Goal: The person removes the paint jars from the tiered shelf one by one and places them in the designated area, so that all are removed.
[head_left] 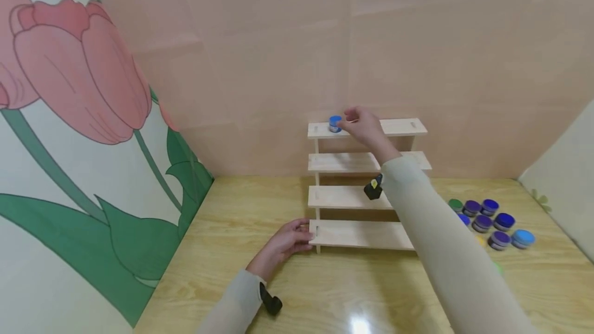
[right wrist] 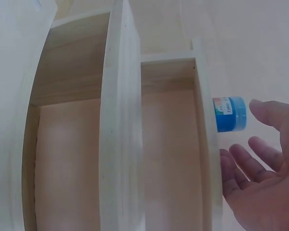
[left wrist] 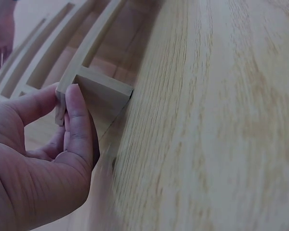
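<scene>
A light wooden rack with stepped shelves (head_left: 362, 233) stands against the back wall. On the left part of its top shelf (head_left: 399, 127) sits a small blue-lidded jar (head_left: 335, 123), upright. My right hand (head_left: 364, 129) is just right of this jar, its fingers loosely bent around nothing. In the right wrist view a gap shows between the thumb and the jar (right wrist: 229, 114), which has a printed label. Low at the rack's left end, my left hand (head_left: 284, 241) pinches the end of the bottom shelf (left wrist: 62, 98) between thumb and fingers.
Several small lidded jars (head_left: 482, 223) in blue, purple and green stand on the wooden tabletop (head_left: 260, 200) to the right of the rack, partly behind my right sleeve (head_left: 445, 241). A wall with painted tulips (head_left: 79, 76) borders the left side.
</scene>
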Available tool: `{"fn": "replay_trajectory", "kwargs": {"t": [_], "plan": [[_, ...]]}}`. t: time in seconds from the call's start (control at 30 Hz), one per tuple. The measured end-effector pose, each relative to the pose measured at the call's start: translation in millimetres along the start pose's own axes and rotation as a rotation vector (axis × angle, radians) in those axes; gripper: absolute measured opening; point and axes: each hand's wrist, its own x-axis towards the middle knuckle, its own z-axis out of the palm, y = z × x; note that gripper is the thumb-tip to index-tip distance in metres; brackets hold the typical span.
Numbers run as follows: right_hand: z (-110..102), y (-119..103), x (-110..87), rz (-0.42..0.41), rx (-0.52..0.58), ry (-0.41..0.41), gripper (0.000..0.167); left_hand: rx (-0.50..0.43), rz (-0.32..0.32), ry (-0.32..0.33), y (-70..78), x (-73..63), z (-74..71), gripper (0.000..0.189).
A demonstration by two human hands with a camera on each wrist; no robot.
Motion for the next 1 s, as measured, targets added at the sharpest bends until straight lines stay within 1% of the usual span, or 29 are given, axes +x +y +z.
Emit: {"fn": "replay_trajectory", "kwargs": {"t": [0.13, 0.43, 0.53, 0.63, 0.83, 1.0], "plan": [[5, 1, 5.6, 0.005, -0.008, 0.014, 0.055, -0.004, 0.002, 0.000, -0.7, 0.5, 0.1, 0.061], [17, -3, 8.7, 0.025, -0.015, 0.007, 0.059, 0.003, -0.007, -0.005, -2.6, -2.3, -1.4, 0.060], [21, -6, 10.0, 0.035, -0.035, 0.020, 0.058, 0.006, -0.011, -0.004, -0.6, -2.1, -2.1, 0.060], [24, -8, 11.3, 0.033, -0.066, 0.039, 0.055, 0.004, -0.016, 0.000, 1.2, -2.0, -2.3, 0.061], [25, -3, 12.3, 0.009, -0.103, 0.048, 0.046, -0.001, -0.018, -0.014, -0.2, -3.8, -2.1, 0.060], [24, 3, 12.7, -0.045, -0.113, 0.039, 0.047, 0.000, -0.013, -0.018, -1.5, -4.7, -2.0, 0.060]]}}
